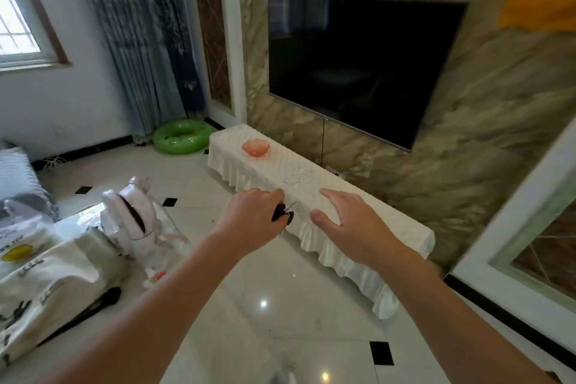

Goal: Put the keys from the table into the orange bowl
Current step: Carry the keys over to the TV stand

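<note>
Black-headed keys [283, 214] with a thin metal blade sit pinched in the curled fingers of your left hand [249, 217], at the centre of the frame, held over the near edge of the long low table draped in a cream quilted cloth [358, 215]. Your right hand [346, 221] hovers just beside them, fingers spread and empty. Farther up and left on that cloth rests the translucent orange scalloped bowl [256, 147], well apart from the keys.

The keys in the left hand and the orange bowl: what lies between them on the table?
Nothing: in the head view, only bare white tablecloth stretches from the keys in the left hand to the orange bowl.
</note>
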`<state>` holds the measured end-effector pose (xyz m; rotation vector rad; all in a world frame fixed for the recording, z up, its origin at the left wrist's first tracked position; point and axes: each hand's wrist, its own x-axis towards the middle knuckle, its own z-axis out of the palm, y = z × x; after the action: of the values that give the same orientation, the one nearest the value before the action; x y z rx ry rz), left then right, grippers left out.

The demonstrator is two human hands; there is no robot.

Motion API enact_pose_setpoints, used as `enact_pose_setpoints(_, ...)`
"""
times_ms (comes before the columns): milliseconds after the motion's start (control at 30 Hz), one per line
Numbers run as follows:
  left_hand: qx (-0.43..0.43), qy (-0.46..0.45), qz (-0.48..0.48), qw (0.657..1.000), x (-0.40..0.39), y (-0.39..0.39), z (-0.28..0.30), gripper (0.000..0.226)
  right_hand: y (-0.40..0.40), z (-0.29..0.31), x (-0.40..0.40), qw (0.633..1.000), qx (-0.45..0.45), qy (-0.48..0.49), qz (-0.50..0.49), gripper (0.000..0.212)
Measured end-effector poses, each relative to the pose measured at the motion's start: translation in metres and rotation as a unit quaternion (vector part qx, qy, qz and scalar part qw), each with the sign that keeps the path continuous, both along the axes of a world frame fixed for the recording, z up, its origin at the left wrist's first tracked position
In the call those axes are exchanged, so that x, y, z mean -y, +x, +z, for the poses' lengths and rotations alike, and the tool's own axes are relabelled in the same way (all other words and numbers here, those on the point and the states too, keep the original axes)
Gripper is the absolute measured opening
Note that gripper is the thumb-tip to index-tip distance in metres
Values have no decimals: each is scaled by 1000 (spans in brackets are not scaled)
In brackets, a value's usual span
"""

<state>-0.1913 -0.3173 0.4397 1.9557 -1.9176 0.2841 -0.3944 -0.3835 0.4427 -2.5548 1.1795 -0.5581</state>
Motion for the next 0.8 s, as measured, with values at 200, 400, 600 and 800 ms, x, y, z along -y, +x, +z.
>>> enact_pose_setpoints(200,-14,22,29,999,50,24,-10,22,25,-12,62,1000,-10,-12,20,69)
enact_pose_setpoints(400,-58,75,58,994,113,17,-33,25,23,-34,134,1000,-12,5,20,69)
enact_pose_setpoints(600,-49,87,75,992,200,-6,-22,24,8,-35,228,999,9,13,33,66)
enact_pose_setpoints(800,-27,80,138,987,260,-11,-15,23,10,-44,312,996,28,19,76,67)
